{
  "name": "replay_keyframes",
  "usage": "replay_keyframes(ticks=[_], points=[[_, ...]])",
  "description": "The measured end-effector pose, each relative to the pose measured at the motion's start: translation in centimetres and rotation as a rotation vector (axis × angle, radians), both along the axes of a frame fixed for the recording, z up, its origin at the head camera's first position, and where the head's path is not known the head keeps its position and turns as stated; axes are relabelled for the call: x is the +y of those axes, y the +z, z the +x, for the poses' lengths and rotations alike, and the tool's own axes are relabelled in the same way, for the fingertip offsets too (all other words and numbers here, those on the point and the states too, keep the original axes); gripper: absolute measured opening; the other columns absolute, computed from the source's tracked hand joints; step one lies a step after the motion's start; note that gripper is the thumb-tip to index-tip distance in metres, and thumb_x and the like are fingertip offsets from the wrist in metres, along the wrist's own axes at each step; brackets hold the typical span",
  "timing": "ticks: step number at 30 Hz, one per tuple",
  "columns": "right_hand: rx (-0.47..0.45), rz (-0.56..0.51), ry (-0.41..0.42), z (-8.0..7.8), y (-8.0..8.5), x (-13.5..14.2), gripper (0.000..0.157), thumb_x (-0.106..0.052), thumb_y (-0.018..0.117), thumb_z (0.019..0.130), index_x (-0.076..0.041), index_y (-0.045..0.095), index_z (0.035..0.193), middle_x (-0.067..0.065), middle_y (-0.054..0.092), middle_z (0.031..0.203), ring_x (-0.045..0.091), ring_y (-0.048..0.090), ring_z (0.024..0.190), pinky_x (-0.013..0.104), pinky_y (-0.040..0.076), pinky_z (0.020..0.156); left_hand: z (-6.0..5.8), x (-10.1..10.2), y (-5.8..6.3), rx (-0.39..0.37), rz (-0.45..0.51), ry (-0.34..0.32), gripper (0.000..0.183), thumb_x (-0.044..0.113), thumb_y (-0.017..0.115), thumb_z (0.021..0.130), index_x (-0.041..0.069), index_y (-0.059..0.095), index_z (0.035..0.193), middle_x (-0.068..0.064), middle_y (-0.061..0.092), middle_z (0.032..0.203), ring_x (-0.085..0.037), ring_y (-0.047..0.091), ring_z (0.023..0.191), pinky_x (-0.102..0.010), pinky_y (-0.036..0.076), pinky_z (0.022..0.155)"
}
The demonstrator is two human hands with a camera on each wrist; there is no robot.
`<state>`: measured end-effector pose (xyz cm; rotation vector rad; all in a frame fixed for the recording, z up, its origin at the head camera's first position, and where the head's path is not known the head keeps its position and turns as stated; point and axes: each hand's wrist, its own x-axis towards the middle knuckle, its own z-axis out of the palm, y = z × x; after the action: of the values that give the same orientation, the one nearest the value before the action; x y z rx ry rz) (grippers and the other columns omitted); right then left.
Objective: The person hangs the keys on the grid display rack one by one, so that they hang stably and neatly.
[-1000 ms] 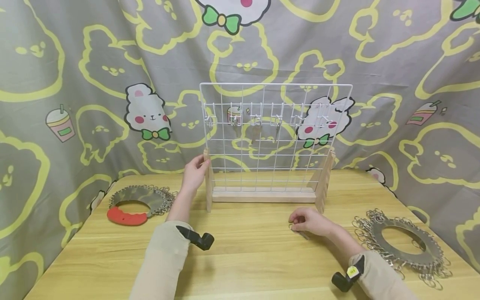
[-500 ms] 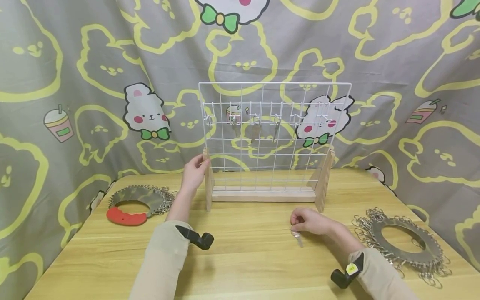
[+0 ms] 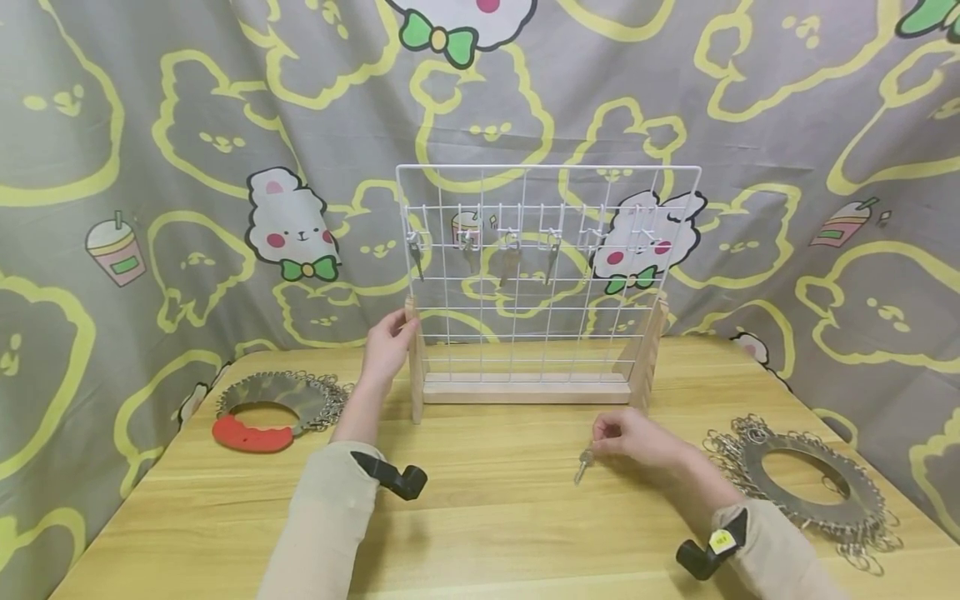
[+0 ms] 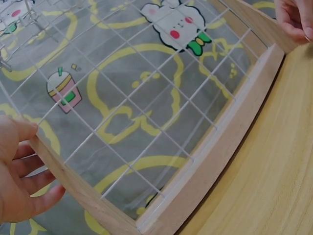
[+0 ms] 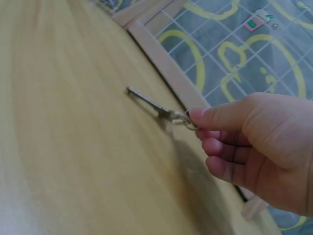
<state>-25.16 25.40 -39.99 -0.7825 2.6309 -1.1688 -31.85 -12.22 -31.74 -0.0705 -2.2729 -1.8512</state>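
Observation:
My right hand (image 3: pixel 637 437) pinches the ring of a silver key (image 5: pixel 146 101) between thumb and fingers, above the table's front half. In the right wrist view the key sticks out from the fingertips to the left, hanging off its split ring (image 5: pixel 190 120). At the left side of a white wire grid rack (image 3: pixel 551 169), my left hand (image 3: pixel 386 346) holds the top of the wooden side post (image 4: pixel 73 183), thumb on one face and fingers behind. Several white hooks run across the grid. Keys such as a brownish one (image 3: pixel 511 262) hang from some of them.
At the left of the wooden table (image 3: pixel 480 517) lies a ring-shaped metal key holder with a red handle (image 3: pixel 251 435) and many small rings. A round metal plate (image 3: pixel 806 483) edged with key rings lies at the right. A patterned curtain (image 3: pixel 337 108) hangs behind.
My right hand has moved slightly right and turned. The key hanging from it has swung from pointing right to pointing down and left. My left hand stays on the post.

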Motion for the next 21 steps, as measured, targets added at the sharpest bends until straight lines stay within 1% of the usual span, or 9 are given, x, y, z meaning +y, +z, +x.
replay_keyframes(ticks=[3, 5, 8, 11, 13, 16, 21], points=[[0.059, 0.000, -0.020, 0.0, 0.9, 0.4, 0.008, -0.004, 0.066, 0.082, -0.004, 0.058, 0.079, 0.001, 0.056, 0.073, 0.007, 0.048, 0.065, 0.019, 0.045, 0.056, 0.0, 0.0, 0.0, -0.002, 0.000, 0.001, 0.047, 0.021, 0.051, 0.096, 0.003, 0.041, 0.137, -0.014, 0.045, 0.138, -0.028, 0.043, 0.125, -0.041, 0.035, 0.105], [0.081, -0.002, -0.025, -0.1, 1.4, 0.7, 0.007, -0.004, 0.065, 0.083, -0.004, 0.058, 0.080, 0.000, 0.057, 0.074, 0.007, 0.050, 0.065, 0.020, 0.046, 0.057, 0.0, 0.0, 0.0, -0.003, -0.001, 0.000, 0.047, 0.021, 0.051, 0.096, 0.003, 0.041, 0.138, -0.014, 0.045, 0.138, -0.028, 0.043, 0.125, -0.041, 0.035, 0.105], [0.081, -0.028, -0.022, -0.1, 2.2, 1.2, 0.007, -0.005, 0.064, 0.085, -0.003, 0.058, 0.082, 0.001, 0.058, 0.073, 0.010, 0.054, 0.064, 0.025, 0.050, 0.055, -0.1, 0.0, -0.1, 0.000, -0.002, 0.005, 0.047, 0.021, 0.051, 0.095, 0.003, 0.042, 0.137, -0.014, 0.045, 0.138, -0.028, 0.043, 0.125, -0.041, 0.036, 0.104], [0.074, -0.048, -0.043, -0.1, 3.0, 1.5, 0.005, -0.003, 0.062, 0.087, -0.002, 0.057, 0.084, 0.004, 0.058, 0.074, 0.015, 0.058, 0.065, 0.029, 0.053, 0.057, 0.0, 0.0, -0.1, 0.004, -0.003, 0.003, 0.046, 0.020, 0.051, 0.096, 0.002, 0.041, 0.137, -0.015, 0.045, 0.138, -0.029, 0.043, 0.125, -0.041, 0.036, 0.105], [0.088, -0.063, -0.072, -0.1, 3.6, 1.7, 0.005, -0.002, 0.061, 0.087, 0.000, 0.057, 0.086, 0.006, 0.058, 0.075, 0.016, 0.058, 0.065, 0.029, 0.053, 0.056, 0.0, 0.0, -0.1, 0.004, -0.003, 0.004, 0.047, 0.021, 0.051, 0.095, 0.002, 0.041, 0.137, -0.015, 0.045, 0.138, -0.029, 0.043, 0.125, -0.040, 0.035, 0.105], [0.121, -0.082, -0.129, -0.1, 4.7, 1.8, 0.006, -0.002, 0.061, 0.087, 0.002, 0.057, 0.087, 0.008, 0.058, 0.076, 0.015, 0.057, 0.063, 0.026, 0.051, 0.053, 0.0, 0.0, 0.0, 0.004, -0.002, 0.001, 0.047, 0.021, 0.051, 0.096, 0.002, 0.041, 0.137, -0.015, 0.044, 0.139, -0.028, 0.042, 0.126, -0.040, 0.035, 0.105], [0.203, -0.057, -0.217, -0.2, 6.9, 2.1, 0.006, -0.003, 0.062, 0.086, 0.002, 0.058, 0.088, 0.011, 0.061, 0.080, 0.014, 0.058, 0.068, 0.026, 0.050, 0.057, 0.1, 0.0, 0.0, -0.005, 0.000, 0.000, 0.047, 0.021, 0.051, 0.096, 0.003, 0.041, 0.138, -0.014, 0.044, 0.139, -0.028, 0.042, 0.126, -0.041, 0.035, 0.105]])
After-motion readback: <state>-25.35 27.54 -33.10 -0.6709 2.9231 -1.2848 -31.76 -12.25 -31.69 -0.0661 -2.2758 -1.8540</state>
